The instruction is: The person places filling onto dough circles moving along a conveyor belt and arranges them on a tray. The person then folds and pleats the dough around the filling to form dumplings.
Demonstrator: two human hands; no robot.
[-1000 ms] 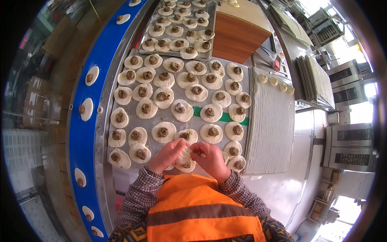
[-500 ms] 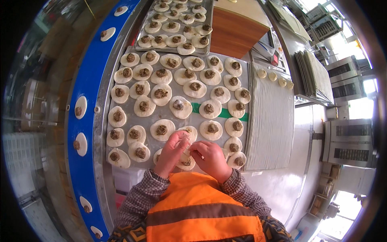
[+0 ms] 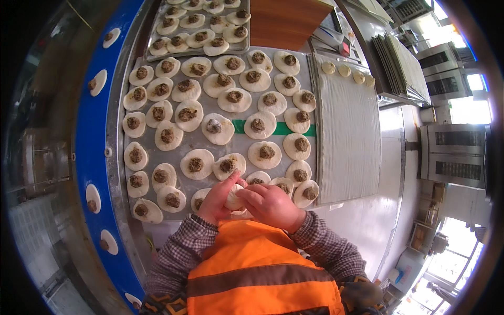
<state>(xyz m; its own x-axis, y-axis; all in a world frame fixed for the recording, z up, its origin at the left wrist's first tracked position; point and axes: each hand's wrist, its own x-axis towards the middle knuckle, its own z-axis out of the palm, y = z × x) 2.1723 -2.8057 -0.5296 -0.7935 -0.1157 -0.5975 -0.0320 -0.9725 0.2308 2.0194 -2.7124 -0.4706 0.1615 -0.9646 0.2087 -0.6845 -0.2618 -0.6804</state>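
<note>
Both hands meet at the near edge of a metal tray (image 3: 118,157), just above the wearer's orange vest (image 3: 257,273). The left hand (image 3: 216,202) and right hand (image 3: 273,206) together clasp one dough piece (image 3: 234,199), a pale rounded lump held between them; the left hand's fingers are drawn together around its left side with the thumb raised along its top, and the right hand's fingers are curled and pinched onto its right side. The piece sits above the tray's front row, touching both hands. On the tray lie many flat dough rounds (image 3: 195,164), each carrying a dab of dark brown filling at its centre, set in loose rows; a green strip (image 3: 278,128) shows between two rows. A second tray of filled rounds (image 3: 202,26) stands beyond it. To the right lies a pale ribbed sheet (image 3: 349,142) with four small plain dough discs (image 3: 348,72) at its far end. To the left runs a blue conveyor band (image 3: 92,152) bearing spaced filled rounds. A wooden board (image 3: 286,21) sits at the far end.
</note>
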